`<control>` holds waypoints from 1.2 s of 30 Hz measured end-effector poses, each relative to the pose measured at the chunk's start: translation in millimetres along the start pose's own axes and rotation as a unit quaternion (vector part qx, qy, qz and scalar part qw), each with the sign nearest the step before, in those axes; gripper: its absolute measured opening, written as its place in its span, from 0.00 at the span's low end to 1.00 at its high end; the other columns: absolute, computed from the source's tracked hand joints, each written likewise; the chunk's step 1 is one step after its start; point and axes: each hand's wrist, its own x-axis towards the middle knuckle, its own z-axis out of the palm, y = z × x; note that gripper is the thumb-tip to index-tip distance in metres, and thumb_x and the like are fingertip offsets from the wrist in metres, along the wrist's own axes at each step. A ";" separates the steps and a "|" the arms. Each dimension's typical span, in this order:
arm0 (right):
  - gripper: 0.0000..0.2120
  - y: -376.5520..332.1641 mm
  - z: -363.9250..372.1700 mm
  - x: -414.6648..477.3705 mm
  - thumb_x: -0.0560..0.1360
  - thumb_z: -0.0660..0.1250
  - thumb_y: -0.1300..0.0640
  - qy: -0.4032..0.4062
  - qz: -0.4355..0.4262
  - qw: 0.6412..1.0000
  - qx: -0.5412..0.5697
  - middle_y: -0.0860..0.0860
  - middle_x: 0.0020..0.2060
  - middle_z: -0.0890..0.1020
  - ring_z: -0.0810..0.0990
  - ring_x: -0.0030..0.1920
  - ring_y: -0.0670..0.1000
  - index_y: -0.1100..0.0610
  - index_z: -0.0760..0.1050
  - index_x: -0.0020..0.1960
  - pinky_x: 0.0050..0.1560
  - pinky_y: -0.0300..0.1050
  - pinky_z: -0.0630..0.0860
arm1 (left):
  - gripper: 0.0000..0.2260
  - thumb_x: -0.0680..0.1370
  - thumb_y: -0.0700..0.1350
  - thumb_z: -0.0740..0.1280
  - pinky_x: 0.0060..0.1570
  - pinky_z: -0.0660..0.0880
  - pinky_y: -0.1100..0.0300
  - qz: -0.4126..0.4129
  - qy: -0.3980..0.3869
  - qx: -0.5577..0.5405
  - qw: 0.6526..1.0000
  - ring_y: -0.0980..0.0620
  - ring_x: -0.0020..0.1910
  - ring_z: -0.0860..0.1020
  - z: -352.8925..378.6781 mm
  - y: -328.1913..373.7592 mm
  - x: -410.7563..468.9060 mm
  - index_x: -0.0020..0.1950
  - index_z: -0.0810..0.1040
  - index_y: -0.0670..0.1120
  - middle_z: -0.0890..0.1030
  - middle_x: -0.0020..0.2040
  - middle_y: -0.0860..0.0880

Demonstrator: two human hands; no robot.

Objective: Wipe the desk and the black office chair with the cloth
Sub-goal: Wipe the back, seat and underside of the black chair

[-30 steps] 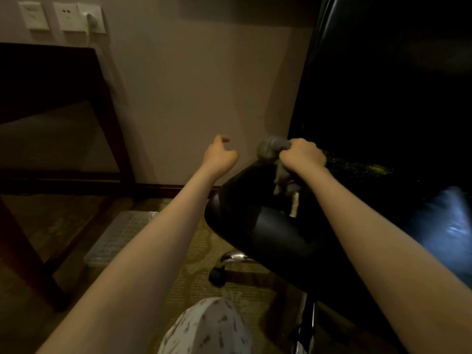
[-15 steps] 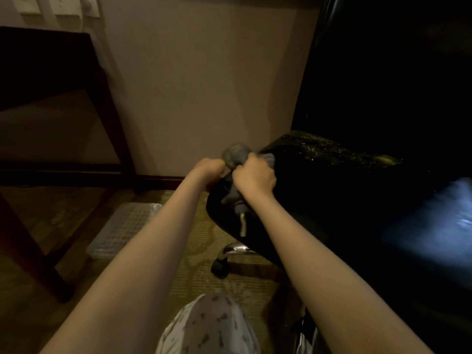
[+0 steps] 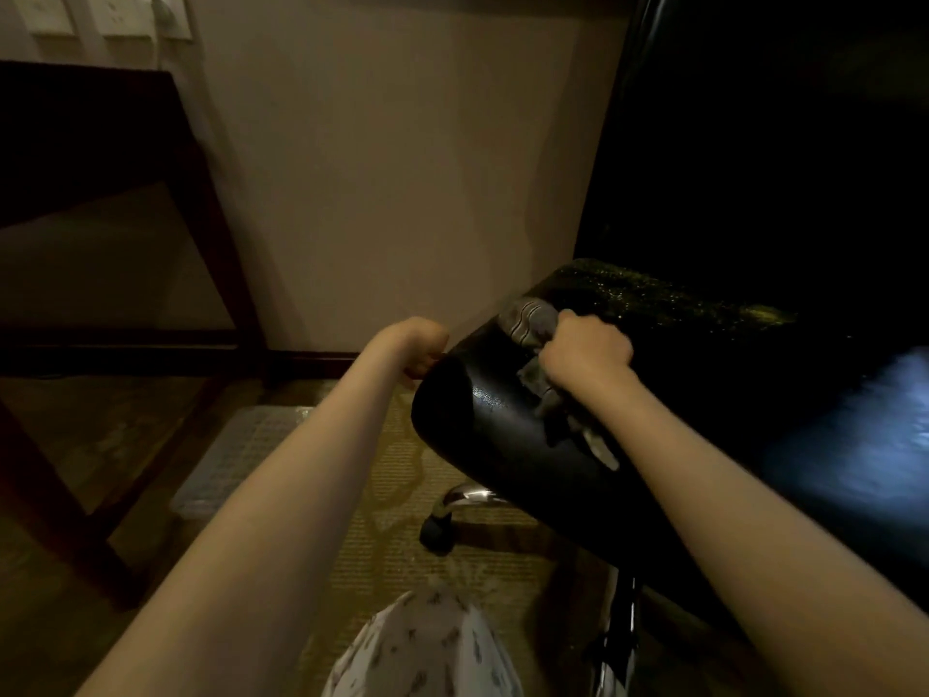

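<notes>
The black office chair (image 3: pixel 502 445) fills the right side, its seat edge toward me and its tall backrest (image 3: pixel 754 143) in deep shadow. My right hand (image 3: pixel 588 354) grips a bunched grey cloth (image 3: pixel 530 319) and presses it onto the seat's near left corner; a tail of cloth hangs below my wrist. My left hand (image 3: pixel 414 342) is curled at the seat's left edge, with its fingertips hidden behind the leather. The dark wooden desk (image 3: pixel 85 133) stands at the left against the wall.
A clear plastic box (image 3: pixel 236 455) lies on the carpet under the desk. The chair's chrome base and a caster (image 3: pixel 437 535) show below the seat. Wall sockets (image 3: pixel 115 12) sit top left. My knee in patterned fabric (image 3: pixel 427 646) is at the bottom.
My right hand swept the cloth left along the seat edge, then back right. My left hand went from hanging free to the cloth, and now sits curled at the seat's left edge.
</notes>
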 end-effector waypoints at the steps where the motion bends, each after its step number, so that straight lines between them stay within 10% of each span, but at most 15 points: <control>1: 0.21 1.8 5.9 -4.2 0.77 0.61 0.52 -0.003 0.003 1.000 0.000 0.61 0.65 0.70 0.71 0.63 0.62 0.58 0.65 0.68 0.57 0.50 0.71 | 0.11 0.80 0.40 0.55 0.35 0.71 0.56 -0.001 0.005 0.013 1.000 0.49 0.30 0.70 2.9 0.1 2.6 0.38 0.70 0.43 0.71 0.33 0.45; 9: 0.18 -56.7 23.1 -14.1 0.78 0.58 0.55 -0.012 -0.050 0.979 0.197 0.60 0.62 0.73 0.72 0.62 0.61 0.59 0.67 0.66 0.57 0.49 0.71 | 0.10 0.81 0.39 0.54 0.42 0.76 0.53 0.003 -0.028 -0.123 0.992 0.48 0.36 0.75 -5.5 -11.2 6.5 0.46 0.74 0.39 0.76 0.38 0.43; 15: 0.09 -72.1 25.5 -8.2 0.76 0.63 0.56 -0.109 0.020 0.847 0.520 0.56 0.48 0.80 0.78 0.51 0.57 0.56 0.78 0.54 0.47 0.43 0.72 | 0.10 0.81 0.42 0.55 0.39 0.71 0.56 0.005 0.045 -0.187 0.981 0.49 0.34 0.72 -26.4 -20.8 3.1 0.45 0.72 0.41 0.73 0.37 0.45; 18: 0.10 -42.2 6.5 6.7 0.75 0.63 0.56 -0.018 -0.003 0.915 0.404 0.57 0.53 0.81 0.77 0.55 0.59 0.56 0.78 0.54 0.47 0.43 0.70 | 0.13 0.81 0.44 0.56 0.50 0.71 0.53 0.018 0.062 -0.169 0.984 0.51 0.36 0.75 -27.0 -17.2 4.7 0.63 0.70 0.42 0.78 0.46 0.46; 22: 0.17 -2.1 1.2 5.9 0.76 0.59 0.55 0.035 -0.050 0.989 0.135 0.59 0.59 0.76 0.75 0.60 0.61 0.55 0.72 0.64 0.52 0.47 0.71 | 0.09 0.80 0.43 0.56 0.40 0.69 0.60 0.051 0.041 -0.132 0.989 0.53 0.34 0.73 -2.4 1.3 -2.4 0.59 0.71 0.46 0.77 0.45 0.49; 36: 0.26 -15.6 39.2 -79.9 0.78 0.59 0.55 -0.008 -0.241 0.966 0.092 0.58 0.64 0.68 0.70 0.62 0.60 0.55 0.56 0.75 0.58 0.52 0.71 | 0.14 0.79 0.40 0.58 0.55 0.76 0.49 -0.013 0.172 0.009 0.985 0.39 0.57 0.76 19.2 -9.1 -28.1 0.62 0.74 0.36 0.77 0.59 0.37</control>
